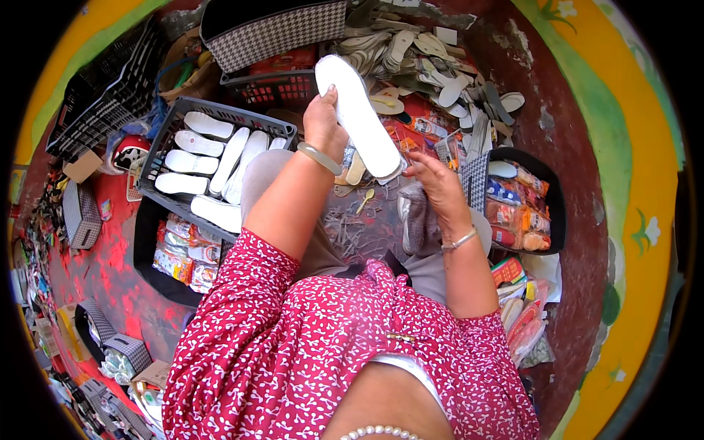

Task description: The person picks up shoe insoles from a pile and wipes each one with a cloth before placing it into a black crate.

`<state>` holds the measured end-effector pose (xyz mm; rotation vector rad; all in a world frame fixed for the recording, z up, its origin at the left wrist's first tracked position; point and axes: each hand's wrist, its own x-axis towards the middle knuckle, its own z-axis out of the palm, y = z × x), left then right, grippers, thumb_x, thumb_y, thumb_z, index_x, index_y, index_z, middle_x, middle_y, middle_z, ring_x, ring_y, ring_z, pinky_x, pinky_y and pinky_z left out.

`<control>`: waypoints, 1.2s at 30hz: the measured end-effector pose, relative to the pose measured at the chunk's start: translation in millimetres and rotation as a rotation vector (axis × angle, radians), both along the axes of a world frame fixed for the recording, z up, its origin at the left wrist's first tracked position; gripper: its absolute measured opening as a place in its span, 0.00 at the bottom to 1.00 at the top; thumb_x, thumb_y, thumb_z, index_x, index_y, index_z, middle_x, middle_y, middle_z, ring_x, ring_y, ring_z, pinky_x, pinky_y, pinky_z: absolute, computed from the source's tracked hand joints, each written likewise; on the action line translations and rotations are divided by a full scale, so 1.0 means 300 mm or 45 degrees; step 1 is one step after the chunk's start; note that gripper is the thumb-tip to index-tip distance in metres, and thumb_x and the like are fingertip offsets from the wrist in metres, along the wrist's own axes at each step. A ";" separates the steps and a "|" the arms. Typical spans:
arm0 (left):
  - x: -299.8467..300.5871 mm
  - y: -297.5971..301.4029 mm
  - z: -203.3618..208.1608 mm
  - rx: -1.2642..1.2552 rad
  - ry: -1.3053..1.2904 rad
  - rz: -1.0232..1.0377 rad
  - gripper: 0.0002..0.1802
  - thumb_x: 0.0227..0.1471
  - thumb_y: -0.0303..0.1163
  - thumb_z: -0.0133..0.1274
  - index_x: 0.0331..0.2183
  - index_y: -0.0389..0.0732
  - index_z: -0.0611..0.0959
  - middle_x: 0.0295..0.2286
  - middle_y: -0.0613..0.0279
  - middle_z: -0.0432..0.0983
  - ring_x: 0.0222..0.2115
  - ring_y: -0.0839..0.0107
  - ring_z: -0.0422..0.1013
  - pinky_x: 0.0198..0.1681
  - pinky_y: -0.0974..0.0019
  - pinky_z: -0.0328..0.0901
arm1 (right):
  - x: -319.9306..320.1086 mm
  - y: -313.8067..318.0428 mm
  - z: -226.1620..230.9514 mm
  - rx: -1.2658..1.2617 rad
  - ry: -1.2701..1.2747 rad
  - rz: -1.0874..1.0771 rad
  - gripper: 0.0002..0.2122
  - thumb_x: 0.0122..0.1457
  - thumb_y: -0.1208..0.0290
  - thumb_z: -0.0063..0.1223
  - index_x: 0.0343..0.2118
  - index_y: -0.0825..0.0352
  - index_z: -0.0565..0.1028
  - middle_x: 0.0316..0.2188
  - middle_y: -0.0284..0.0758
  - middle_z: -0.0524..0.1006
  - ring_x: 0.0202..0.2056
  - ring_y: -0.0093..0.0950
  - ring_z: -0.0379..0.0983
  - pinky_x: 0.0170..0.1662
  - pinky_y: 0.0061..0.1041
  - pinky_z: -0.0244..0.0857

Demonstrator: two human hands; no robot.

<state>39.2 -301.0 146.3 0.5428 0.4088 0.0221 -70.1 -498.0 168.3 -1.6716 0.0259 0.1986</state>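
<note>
A white shoe insole (pixel 357 117) is held up at a slant in front of me. My left hand (pixel 325 123) grips its left edge, thumb on the upper face. At the insole's lower right end is my right hand (pixel 438 183), fingers bent and tips close together. Whether those tips pinch the insole's edge or something thin beside it is too small to tell. Below my right hand a greyish-brown shoe (pixel 413 216) rests by my leg. A small yellow spoon-shaped thing (pixel 365 201) lies among thread scraps (pixel 352 231) on the floor between my legs.
A dark plastic crate (pixel 167 121) at left holds several white insoles (pixel 192 163). Loose insoles (pixel 396 48) pile up at the far side. Bins of packaged goods stand at right (pixel 561 213) and left (pixel 143 253). A houndstooth box (pixel 282 40) sits on another crate (pixel 275 88).
</note>
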 end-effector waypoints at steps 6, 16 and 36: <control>-0.013 -0.023 0.005 -0.118 -0.184 -0.065 0.19 0.57 0.37 0.44 0.46 0.34 0.70 0.38 0.52 0.72 0.38 0.62 0.71 0.42 0.58 0.67 | 0.015 0.086 -0.033 0.407 0.084 0.054 0.13 0.56 0.72 0.50 0.41 0.75 0.71 0.32 0.32 0.76 0.32 0.16 0.70 0.38 0.14 0.63; -0.039 -0.055 0.018 -0.459 -0.495 -0.515 0.34 0.49 0.62 0.43 0.43 0.39 0.69 0.30 0.58 0.73 0.30 0.65 0.71 0.36 0.62 0.68 | -0.030 0.128 -0.080 1.113 0.555 0.058 0.09 0.54 0.72 0.51 0.35 0.71 0.71 0.26 0.37 0.75 0.28 0.24 0.74 0.33 0.20 0.70; -0.088 -0.133 0.022 0.021 -0.518 -0.526 0.19 0.59 0.43 0.39 0.41 0.36 0.71 0.29 0.62 0.74 0.26 0.75 0.71 0.30 0.71 0.69 | 0.409 0.094 0.303 -0.289 -0.734 0.061 0.10 0.54 0.77 0.52 0.40 0.69 0.75 0.35 0.30 0.74 0.36 0.19 0.69 0.41 0.16 0.63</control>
